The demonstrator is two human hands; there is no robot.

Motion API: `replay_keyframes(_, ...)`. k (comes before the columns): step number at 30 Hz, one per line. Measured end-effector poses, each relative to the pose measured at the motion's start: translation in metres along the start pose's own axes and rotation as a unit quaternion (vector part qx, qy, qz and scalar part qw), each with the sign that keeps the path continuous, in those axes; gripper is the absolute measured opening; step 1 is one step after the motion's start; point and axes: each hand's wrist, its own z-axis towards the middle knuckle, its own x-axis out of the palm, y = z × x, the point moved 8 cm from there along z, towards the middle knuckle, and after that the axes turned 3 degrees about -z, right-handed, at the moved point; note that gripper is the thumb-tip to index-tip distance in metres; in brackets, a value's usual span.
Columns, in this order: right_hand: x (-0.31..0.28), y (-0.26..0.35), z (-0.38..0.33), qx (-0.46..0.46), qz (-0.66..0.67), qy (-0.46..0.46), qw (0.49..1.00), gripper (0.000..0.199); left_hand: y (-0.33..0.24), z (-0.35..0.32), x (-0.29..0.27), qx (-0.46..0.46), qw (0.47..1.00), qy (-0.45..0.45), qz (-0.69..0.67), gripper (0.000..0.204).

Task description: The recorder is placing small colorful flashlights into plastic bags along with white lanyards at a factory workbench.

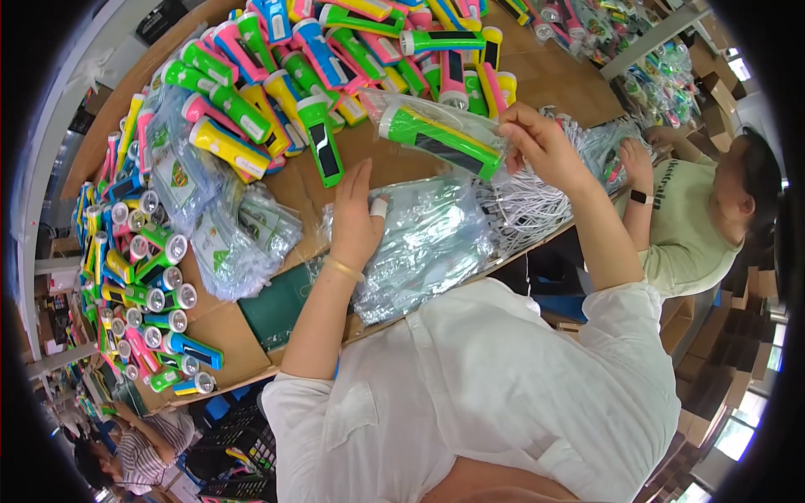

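Observation:
My right hand (543, 149) pinches the edge of a clear plastic bag (394, 102). Inside that bag lies a green and yellow flashlight (440, 141) with a dark panel along its side, held above the table. Fingers stretched out, my left hand (356, 220) rests over the left side of a stack of clear bags (428, 243); one finger wears a white wrap. Just beyond its fingertips lies a loose green flashlight (320, 141), panel up. Whether the fingers touch it I cannot tell.
A large heap of coloured flashlights (251, 92) covers the far table. More flashlights (159, 285) crowd the left edge, beside bags with printed cards (226, 243). White cables (524, 210) lie right of the bag stack. A co-worker (688, 201) sits at the right, another person (147, 448) lower left.

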Motion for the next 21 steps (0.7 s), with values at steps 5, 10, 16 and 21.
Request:
replay_keyframes(5,-0.005,0.014,-0.017,-0.091,0.066,0.005,0.994,0.013,0.035,0.015,0.004,-0.133,0.933,-0.059,-0.330,0.063)
replay_keyframes(10,0.017,0.021,-0.035,-0.116,0.155,0.083,0.978,0.015,0.011,0.034,-0.010,0.008,0.957,-0.006,-0.288,0.069)
replay_keyframes(16,0.029,0.016,-0.020,-0.085,0.243,0.109,0.960,0.019,0.050,-0.004,-0.001,-0.174,0.821,-0.087,-0.536,0.033)
replay_keyframes(21,-0.065,-0.016,0.023,-0.053,0.291,-0.124,0.947,0.024,0.058,-0.054,-0.024,-0.423,0.814,-0.118,-0.381,0.014)
